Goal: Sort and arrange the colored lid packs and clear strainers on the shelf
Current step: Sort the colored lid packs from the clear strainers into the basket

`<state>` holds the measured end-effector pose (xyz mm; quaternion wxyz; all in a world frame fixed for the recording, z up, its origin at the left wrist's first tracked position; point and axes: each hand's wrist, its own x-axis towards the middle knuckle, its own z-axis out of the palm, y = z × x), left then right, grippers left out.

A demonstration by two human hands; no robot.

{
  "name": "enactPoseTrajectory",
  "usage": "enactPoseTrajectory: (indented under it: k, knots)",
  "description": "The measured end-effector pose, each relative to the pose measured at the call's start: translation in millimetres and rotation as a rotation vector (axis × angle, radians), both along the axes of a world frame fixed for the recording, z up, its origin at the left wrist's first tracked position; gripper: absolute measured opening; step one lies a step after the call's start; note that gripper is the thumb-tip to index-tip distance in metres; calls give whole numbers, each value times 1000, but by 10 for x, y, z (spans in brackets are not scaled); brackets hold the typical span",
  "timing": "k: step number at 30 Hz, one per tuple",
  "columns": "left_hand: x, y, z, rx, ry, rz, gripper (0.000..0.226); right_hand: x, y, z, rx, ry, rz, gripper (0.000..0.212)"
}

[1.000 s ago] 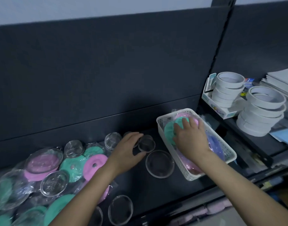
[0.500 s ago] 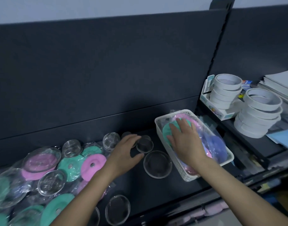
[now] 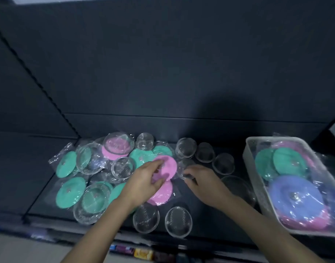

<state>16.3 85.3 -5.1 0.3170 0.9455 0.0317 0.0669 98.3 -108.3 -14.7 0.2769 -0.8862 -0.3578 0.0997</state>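
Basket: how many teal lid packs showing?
2 teal lid packs at the far end of the basket: left one, right one overlapping it. More may hide beneath.

body: two bare arms coming up from the bottom edge | left hand (image 3: 143,184): no glove, no ring, no watch | right hand (image 3: 204,184): no glove, no ring, no watch | sleeves: none seen up to the elbows
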Motion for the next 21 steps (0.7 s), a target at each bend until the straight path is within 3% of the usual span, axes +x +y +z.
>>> enactPoseTrajectory:
  k: [6, 11, 16, 21]
  knots:
    - [-361, 492, -118, 2, 80, 124, 55, -157, 481, -138, -3, 38, 120, 27]
    - [-526, 815, -248, 75, 263, 106, 78, -232, 675, -230, -197, -45, 141, 25]
    - [-537, 972, -355, 125, 423, 10, 97, -272, 746, -265, -464, -117, 253, 77]
    - [-486, 989, -360, 131, 421, 18, 92, -236, 822, -222, -541, -131, 228, 101]
